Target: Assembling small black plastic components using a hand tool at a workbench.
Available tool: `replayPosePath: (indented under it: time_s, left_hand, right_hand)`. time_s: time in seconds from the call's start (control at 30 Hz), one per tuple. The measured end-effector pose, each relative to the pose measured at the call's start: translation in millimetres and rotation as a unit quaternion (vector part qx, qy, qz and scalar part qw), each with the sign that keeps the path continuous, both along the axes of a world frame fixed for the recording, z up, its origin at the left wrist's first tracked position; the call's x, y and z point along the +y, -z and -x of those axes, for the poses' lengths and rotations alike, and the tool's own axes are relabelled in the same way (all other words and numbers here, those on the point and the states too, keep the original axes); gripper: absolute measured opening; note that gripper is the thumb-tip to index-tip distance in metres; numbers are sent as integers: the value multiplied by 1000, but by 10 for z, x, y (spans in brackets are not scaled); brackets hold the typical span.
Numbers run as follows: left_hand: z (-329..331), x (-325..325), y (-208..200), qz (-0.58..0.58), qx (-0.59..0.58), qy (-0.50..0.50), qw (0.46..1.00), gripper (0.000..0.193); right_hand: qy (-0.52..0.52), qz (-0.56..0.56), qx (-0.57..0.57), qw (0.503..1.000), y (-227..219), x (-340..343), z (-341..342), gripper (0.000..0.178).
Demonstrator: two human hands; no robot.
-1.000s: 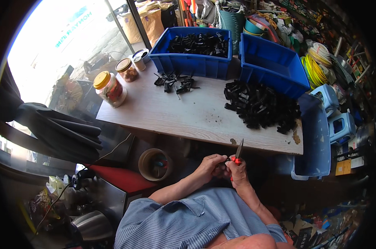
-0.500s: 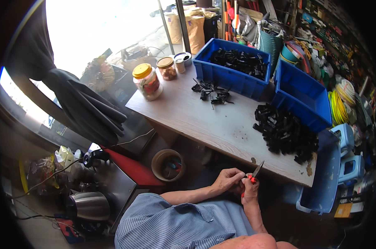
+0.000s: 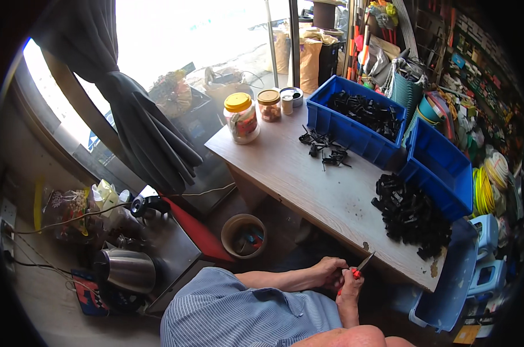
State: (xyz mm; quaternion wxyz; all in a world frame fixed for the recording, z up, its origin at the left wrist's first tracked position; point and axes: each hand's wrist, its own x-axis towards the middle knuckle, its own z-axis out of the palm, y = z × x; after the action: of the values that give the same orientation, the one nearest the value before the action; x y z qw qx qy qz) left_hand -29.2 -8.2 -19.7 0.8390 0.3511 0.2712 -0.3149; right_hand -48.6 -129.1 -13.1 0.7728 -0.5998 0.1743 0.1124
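Note:
In my right hand (image 3: pixel 349 294) is a pair of red-handled scissors (image 3: pixel 366 262), its pointed blades aimed up and right past the near edge of the table (image 3: pixel 308 191). Close beside it, my left hand (image 3: pixel 329 272) has its fingers curled together; whatever they hold is too small or hidden to make out. Both hands are low over my lap, just off the table. Beyond them, a large heap of black plastic pieces (image 3: pixel 409 214) covers the table's right end. A smaller cluster of black pieces (image 3: pixel 325 149) lies farther back.
Behind the cluster stands a blue crate (image 3: pixel 354 130) of black parts, with a second blue crate (image 3: pixel 438 168) to its right. Jars (image 3: pixel 241 118) line the far left corner. A waste bin (image 3: pixel 243 236) is on the floor; a steel kettle (image 3: pixel 129 269) sits on the left cabinet.
The view has shifted, so the whole scene appears lower and farther right. My hands remain close together, with the scissors still in the right one; the left fingers have curled in more.

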Motion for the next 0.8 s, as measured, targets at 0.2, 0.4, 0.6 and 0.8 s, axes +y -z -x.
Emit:
replayPosePath:
  time_s: [0.2, 0.4, 0.6, 0.8]
  left_hand:
    - [3, 203, 32, -103, -223, 80, 966, 27]
    - [66, 417, -135, -27, -438, 90, 894, 44]
    - [4, 522, -119, -190, -615, 120, 756, 51]
    - [52, 459, -157, -343, -681, 73, 642, 44]
  right_hand:
    - [-4, -30, -38, 999, 4, -41, -95, 13]
    - [7, -76, -34, 996, 15, -147, -220, 9]
    - [31, -85, -43, 995, 131, -138, -221, 9]
    - [19, -89, -62, 994, 148, -120, -196, 12]
